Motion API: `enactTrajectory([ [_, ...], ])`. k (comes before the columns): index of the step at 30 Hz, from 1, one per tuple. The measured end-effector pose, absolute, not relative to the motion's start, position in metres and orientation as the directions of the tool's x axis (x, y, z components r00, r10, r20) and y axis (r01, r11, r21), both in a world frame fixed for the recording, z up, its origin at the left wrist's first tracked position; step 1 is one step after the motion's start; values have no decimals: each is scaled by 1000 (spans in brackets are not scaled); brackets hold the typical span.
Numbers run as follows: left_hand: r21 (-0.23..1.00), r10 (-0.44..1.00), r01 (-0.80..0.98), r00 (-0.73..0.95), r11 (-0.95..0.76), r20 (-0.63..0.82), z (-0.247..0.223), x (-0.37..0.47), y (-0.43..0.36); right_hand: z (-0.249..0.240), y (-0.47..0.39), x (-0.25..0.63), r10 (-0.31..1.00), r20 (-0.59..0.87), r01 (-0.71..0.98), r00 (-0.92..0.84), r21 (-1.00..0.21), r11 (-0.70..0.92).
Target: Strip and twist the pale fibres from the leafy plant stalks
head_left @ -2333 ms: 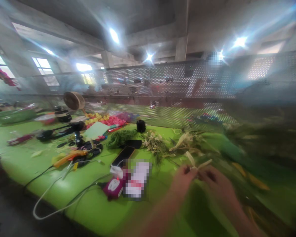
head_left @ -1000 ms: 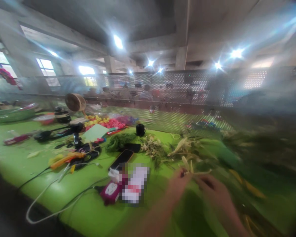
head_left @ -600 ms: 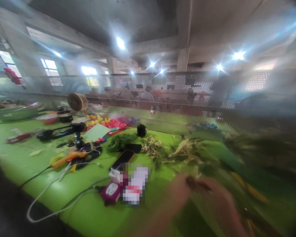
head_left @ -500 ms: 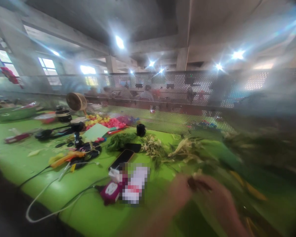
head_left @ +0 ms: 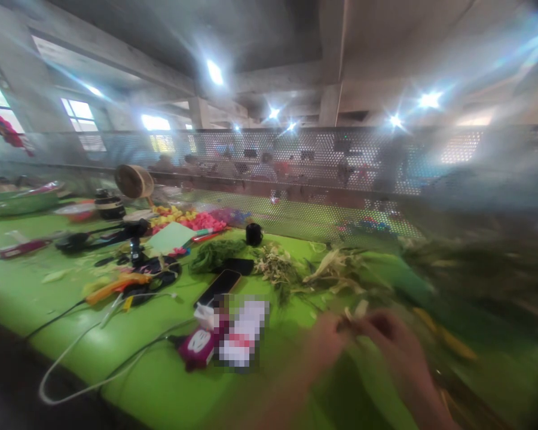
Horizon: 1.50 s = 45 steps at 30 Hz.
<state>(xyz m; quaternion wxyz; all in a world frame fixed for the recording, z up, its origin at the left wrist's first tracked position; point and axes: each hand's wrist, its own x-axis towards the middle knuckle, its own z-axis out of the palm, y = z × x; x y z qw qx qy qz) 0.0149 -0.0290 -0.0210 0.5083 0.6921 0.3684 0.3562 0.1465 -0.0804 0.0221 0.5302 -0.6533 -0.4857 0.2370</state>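
Low at the right of the head view, my left hand [head_left: 323, 339] and my right hand [head_left: 397, 341] meet with fingers pinched together. Between their fingertips is a small pale petal-like piece [head_left: 359, 309], too blurred for me to name more exactly. Below my right hand hangs a light green leaf-like strip [head_left: 371, 382]; whether it joins the piece I cannot tell. Just beyond the hands lies a heap of pale, wilted-looking petal strips [head_left: 334, 266]. A smaller cluster of pale bits [head_left: 275, 266] is to its left.
A phone [head_left: 218, 288], a magenta tissue pack [head_left: 199, 346] and cables lie left of my hands. Farther off are an orange-handled tool [head_left: 116, 286], green fibre [head_left: 215, 255], a black cup [head_left: 253, 234] and a fan [head_left: 134, 181]. A perforated metal partition [head_left: 296, 209] runs behind the green table [head_left: 156, 370].
The whole view has shifted slightly, with the table things now a little farther left. My hands stay together, and the pale piece between them shows more clearly above the fingers.
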Motion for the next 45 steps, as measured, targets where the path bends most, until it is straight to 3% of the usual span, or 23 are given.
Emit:
enactTrajectory([
  [7,994,835,-21,542,-104,99,-24,16,-24,22,-81,147,928,111,190,356,-981,44],
  [14,996,786,-82,618,27,30,-25,9,-16,7,-81,157,936,226,185,271,-966,179],
  [20,978,801,136,596,-159,47,-28,5,-16,10,-81,161,958,242,370,150,-913,173],
  [26,809,819,395,548,-436,174,-18,2,-24,-4,-74,165,959,276,536,64,-820,201],
  [45,693,763,442,598,-569,245,-2,-5,-27,-19,-71,172,928,373,670,-26,-682,292],
])
